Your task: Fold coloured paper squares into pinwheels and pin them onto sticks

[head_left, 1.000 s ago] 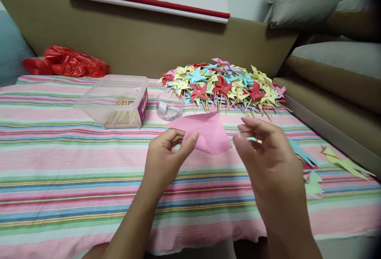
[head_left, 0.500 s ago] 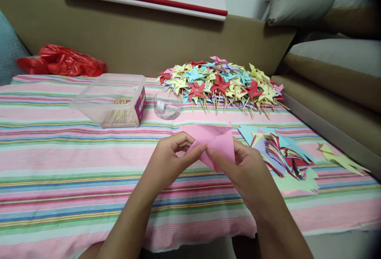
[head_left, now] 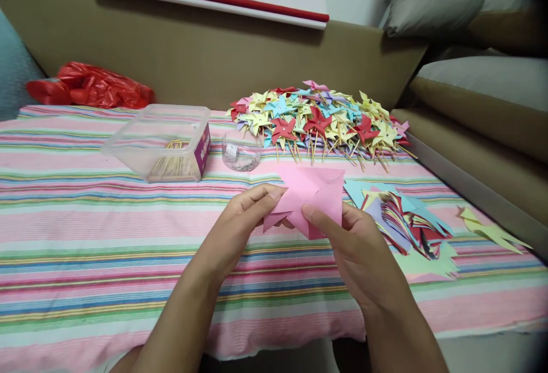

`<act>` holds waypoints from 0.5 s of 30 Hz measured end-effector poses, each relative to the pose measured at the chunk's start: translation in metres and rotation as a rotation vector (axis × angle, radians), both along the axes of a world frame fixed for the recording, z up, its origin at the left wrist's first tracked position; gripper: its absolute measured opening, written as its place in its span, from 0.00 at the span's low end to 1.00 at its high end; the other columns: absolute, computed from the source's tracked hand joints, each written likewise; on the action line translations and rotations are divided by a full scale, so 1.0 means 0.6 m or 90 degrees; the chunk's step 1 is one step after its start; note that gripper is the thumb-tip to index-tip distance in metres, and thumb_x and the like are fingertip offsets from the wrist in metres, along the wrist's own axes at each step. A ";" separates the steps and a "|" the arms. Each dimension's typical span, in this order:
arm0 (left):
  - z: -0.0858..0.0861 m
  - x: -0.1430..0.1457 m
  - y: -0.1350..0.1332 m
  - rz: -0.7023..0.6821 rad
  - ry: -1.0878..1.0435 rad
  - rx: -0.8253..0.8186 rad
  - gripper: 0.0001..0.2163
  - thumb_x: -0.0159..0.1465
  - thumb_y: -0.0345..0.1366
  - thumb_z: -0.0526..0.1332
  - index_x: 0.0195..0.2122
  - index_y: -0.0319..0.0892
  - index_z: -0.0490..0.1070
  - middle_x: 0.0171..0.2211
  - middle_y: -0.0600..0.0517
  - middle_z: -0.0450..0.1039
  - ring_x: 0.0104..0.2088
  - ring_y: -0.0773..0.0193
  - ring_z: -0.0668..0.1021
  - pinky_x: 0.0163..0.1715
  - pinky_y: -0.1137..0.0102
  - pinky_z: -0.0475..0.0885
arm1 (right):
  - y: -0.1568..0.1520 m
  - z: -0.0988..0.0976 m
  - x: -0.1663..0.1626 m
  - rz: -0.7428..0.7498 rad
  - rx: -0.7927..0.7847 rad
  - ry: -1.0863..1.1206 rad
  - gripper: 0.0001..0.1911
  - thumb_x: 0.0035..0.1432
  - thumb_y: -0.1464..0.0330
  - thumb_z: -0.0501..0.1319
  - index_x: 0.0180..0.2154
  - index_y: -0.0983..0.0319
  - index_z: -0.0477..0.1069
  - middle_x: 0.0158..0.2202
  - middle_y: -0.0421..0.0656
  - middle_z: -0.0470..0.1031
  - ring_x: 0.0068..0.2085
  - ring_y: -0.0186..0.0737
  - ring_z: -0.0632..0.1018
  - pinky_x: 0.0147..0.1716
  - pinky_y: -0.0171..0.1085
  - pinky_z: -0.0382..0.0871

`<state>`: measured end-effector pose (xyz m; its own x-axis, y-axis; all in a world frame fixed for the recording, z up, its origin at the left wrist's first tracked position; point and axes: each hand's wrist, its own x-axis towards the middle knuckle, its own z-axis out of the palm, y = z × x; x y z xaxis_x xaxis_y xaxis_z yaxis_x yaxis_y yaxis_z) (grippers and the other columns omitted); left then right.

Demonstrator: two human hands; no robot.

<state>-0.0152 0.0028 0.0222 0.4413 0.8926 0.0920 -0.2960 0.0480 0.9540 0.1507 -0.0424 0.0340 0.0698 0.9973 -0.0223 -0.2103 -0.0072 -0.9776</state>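
Both of my hands hold a pink paper square above the striped tablecloth. My left hand pinches its left flaps, fingers closed on the paper. My right hand grips the lower right part, thumb pressed on the front. One cut corner of the paper bends down toward the middle. A stack of cut coloured paper squares lies just right of my right hand.
A heap of finished paper pinwheels on sticks lies at the back. A clear plastic box with wooden sticks and a small clear cup stand left of it. A red plastic bag sits far left. Yellow-green paper scraps lie at the right.
My right hand came in from the right and took hold of the pink paper with my left hand. Together they have turned and lifted it a little, and a flap is folding inward.
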 end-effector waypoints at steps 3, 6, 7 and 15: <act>0.000 0.000 0.001 -0.014 0.017 0.010 0.10 0.70 0.41 0.61 0.38 0.41 0.77 0.31 0.53 0.74 0.33 0.66 0.75 0.36 0.73 0.67 | 0.000 -0.002 0.004 -0.006 0.006 -0.026 0.13 0.56 0.57 0.70 0.36 0.60 0.82 0.38 0.45 0.83 0.41 0.47 0.80 0.45 0.44 0.71; -0.002 0.000 0.002 -0.005 0.010 0.007 0.11 0.70 0.43 0.61 0.39 0.42 0.77 0.32 0.53 0.74 0.33 0.66 0.76 0.38 0.72 0.69 | 0.001 -0.007 0.004 -0.031 0.011 -0.033 0.13 0.56 0.57 0.71 0.35 0.61 0.81 0.35 0.44 0.81 0.40 0.47 0.79 0.44 0.44 0.71; -0.002 0.001 0.002 0.005 0.002 0.004 0.12 0.70 0.44 0.60 0.41 0.42 0.78 0.34 0.52 0.75 0.34 0.66 0.77 0.39 0.72 0.70 | 0.002 -0.009 0.003 -0.047 0.014 -0.022 0.14 0.55 0.57 0.71 0.36 0.61 0.81 0.35 0.45 0.81 0.41 0.48 0.79 0.44 0.45 0.71; -0.011 0.010 0.005 0.115 -0.007 0.091 0.13 0.61 0.35 0.71 0.47 0.51 0.78 0.48 0.55 0.77 0.48 0.65 0.79 0.46 0.75 0.74 | 0.012 -0.016 -0.022 -0.122 0.047 0.068 0.13 0.54 0.60 0.73 0.38 0.60 0.82 0.39 0.45 0.84 0.46 0.50 0.81 0.49 0.47 0.73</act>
<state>-0.0092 0.0055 0.0159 0.2733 0.9348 0.2268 -0.2982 -0.1418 0.9439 0.1377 -0.0354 0.0243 0.2586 0.9654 0.0322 -0.3037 0.1129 -0.9460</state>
